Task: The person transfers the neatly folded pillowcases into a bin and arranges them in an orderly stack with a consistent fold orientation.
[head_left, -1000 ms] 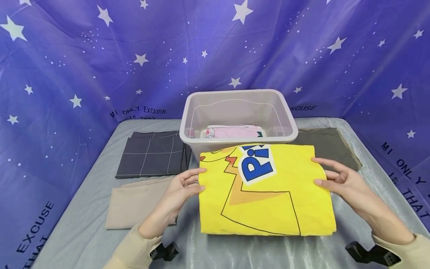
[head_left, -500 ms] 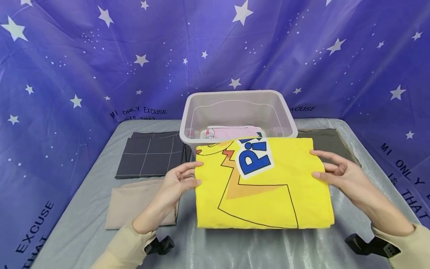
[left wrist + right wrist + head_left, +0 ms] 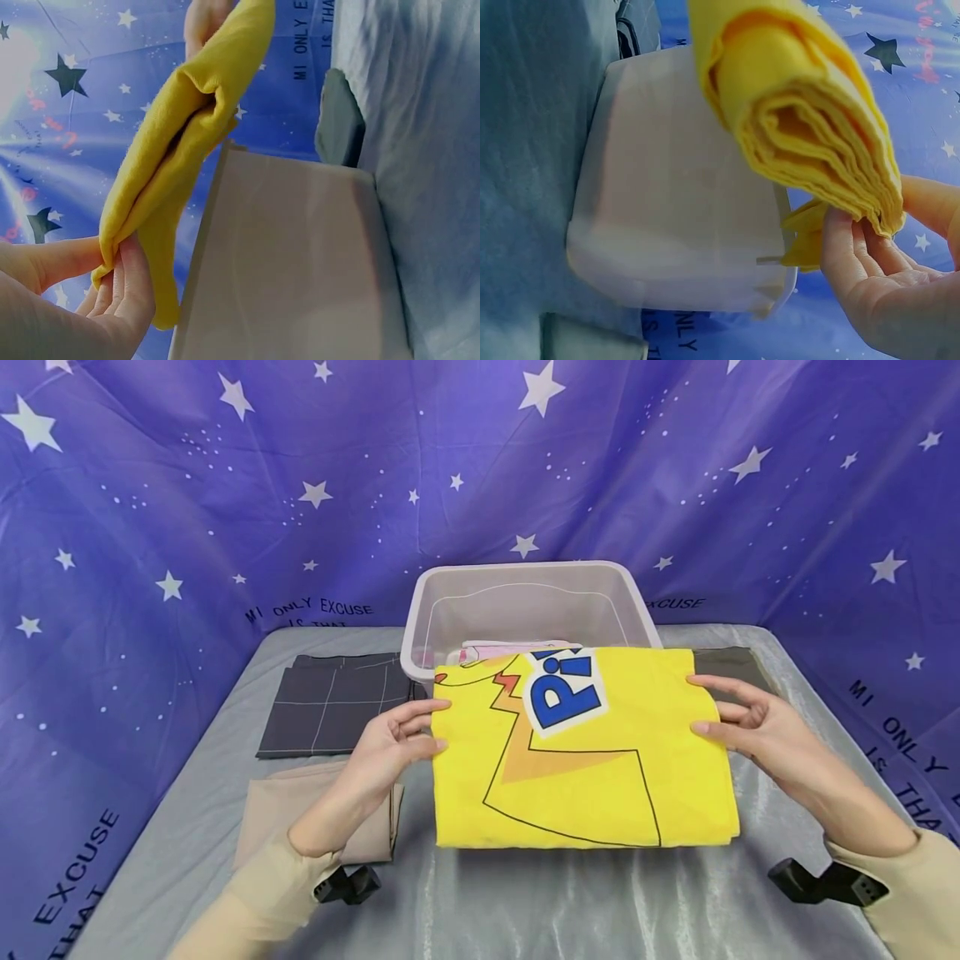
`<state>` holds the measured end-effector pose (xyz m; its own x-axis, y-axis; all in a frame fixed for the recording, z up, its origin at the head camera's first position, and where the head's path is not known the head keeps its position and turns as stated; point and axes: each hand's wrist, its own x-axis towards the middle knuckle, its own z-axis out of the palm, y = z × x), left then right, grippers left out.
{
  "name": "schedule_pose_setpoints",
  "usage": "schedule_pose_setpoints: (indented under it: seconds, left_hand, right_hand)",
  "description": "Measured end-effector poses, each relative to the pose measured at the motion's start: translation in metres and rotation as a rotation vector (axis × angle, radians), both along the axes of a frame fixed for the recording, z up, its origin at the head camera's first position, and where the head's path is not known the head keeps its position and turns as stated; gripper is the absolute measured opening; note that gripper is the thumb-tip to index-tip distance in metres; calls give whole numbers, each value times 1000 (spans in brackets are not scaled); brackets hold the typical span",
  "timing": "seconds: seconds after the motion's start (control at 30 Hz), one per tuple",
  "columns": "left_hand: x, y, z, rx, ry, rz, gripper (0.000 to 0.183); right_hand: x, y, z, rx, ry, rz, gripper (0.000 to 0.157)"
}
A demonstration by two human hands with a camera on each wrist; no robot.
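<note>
A folded yellow T-shirt-like garment point(image 3: 585, 777) with blue lettering and a cartoon print hangs in the air between both hands. My left hand point(image 3: 390, 739) pinches its left edge between thumb and fingers; the left wrist view shows the cloth point(image 3: 176, 150) caught there. At the opposite edge, my right hand point(image 3: 765, 727) pinches the stacked folds, whose layers point(image 3: 821, 146) show in the right wrist view. Behind the garment stands a light grey plastic bin point(image 3: 525, 568), its front partly covered by the yellow cloth. Inside it lies a folded pink cloth point(image 3: 517, 649), mostly hidden.
Dark checked folded cloth point(image 3: 326, 706) lies left of the bin, with a folded beige one point(image 3: 300, 810) nearer the front. An olive folded cloth point(image 3: 738, 667) is at the right, partly covered. Grey fabric point(image 3: 525, 910) covers the table; a starry purple curtain point(image 3: 480, 435) surrounds it.
Both hands have lifted the yellow garment upward and slightly left, toward the bin. It now overlaps the bin's front rim and hides more of the pink cloth.
</note>
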<state>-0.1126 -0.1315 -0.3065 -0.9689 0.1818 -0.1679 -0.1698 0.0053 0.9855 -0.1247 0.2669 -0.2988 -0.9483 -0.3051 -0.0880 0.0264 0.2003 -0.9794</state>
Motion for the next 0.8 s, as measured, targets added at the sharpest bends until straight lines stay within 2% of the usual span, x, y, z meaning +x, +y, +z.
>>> schedule_pose_setpoints:
  seconds: [0.23, 0.4, 0.73, 0.8]
  left_hand:
    - [-4, -2, 9, -32, 21, -8, 46]
    - [-11, -2, 15, -54, 39, -17, 46]
    - [-25, -3, 25, -113, 51, -19, 46]
    - [-27, -3, 28, -118, 50, -12, 46]
  right_hand:
    - [-7, -2, 7, -24, -10, 3, 53]
    - [-14, -4, 11, -21, -30, -7, 55]
    - [-27, -9, 20, 140, -15, -67, 57]
    - [-30, -9, 22, 158, -11, -58, 59]
